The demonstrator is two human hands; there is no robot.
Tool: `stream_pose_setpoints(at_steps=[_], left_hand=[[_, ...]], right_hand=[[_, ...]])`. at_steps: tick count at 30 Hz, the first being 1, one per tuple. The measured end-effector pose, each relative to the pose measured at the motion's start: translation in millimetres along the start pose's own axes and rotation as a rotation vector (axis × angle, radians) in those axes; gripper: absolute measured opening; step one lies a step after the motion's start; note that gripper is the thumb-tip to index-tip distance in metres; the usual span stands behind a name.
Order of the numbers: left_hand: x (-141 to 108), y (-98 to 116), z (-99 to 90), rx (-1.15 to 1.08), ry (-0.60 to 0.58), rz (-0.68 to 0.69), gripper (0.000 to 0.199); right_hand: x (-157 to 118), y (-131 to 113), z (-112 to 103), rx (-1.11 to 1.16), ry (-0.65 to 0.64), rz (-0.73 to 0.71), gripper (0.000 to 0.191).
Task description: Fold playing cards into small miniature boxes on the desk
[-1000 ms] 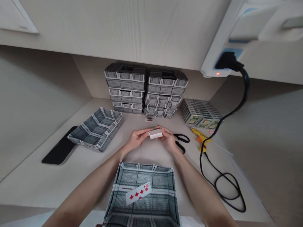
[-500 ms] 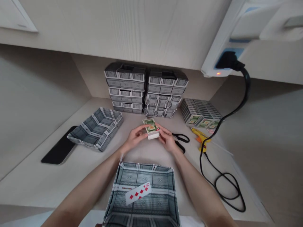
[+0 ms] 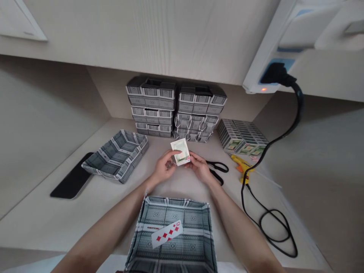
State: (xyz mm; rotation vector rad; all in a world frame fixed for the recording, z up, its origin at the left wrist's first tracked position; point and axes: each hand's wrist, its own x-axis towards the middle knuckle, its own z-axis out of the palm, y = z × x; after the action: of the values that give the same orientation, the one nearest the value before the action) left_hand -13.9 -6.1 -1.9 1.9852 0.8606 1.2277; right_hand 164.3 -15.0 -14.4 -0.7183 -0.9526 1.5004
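Above the middle of the table, a playing card box is held between my hands. Its broad face, green and cream with a red mark at one corner, is tilted up toward me. My left hand is closed on its left edge, fingertips lying over the face. On the lower right edge, the fingers of my right hand pinch the box. Closer to me stands an open tray made of playing cards, backs showing. One loose card with red diamonds lies in it, face up.
Card-made boxes are stacked at the back, with packed card boxes to their right. Another card tray overlaps a black phone. Black-handled scissors and a yellow glue gun with a looping cord lie right.
The card box has tipped up, so its broad face shows more fully and its white near side is gone from view. My left fingers have shifted on its edge.
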Motion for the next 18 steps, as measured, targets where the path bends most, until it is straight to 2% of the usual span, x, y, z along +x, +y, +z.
stream_pose_setpoints(at_steps=[5, 12, 18], left_hand=[[-2.0, 2.1, -1.4, 0.041, -0.017, 0.004, 0.040], [-4.2, -7.4, 6.7, 0.218, 0.150, 0.008, 0.039], [-2.6, -7.1, 7.2, 0.282, 0.161, 0.030, 0.045]], right_hand=[[0.8, 3.4, -2.7, -0.027, 0.034, -0.021, 0.032], [-2.7, 3.9, 0.2, -0.232, 0.042, -0.068, 0.033], [-3.0, 2.6, 3.4, -0.282, 0.071, -0.121, 0.029]])
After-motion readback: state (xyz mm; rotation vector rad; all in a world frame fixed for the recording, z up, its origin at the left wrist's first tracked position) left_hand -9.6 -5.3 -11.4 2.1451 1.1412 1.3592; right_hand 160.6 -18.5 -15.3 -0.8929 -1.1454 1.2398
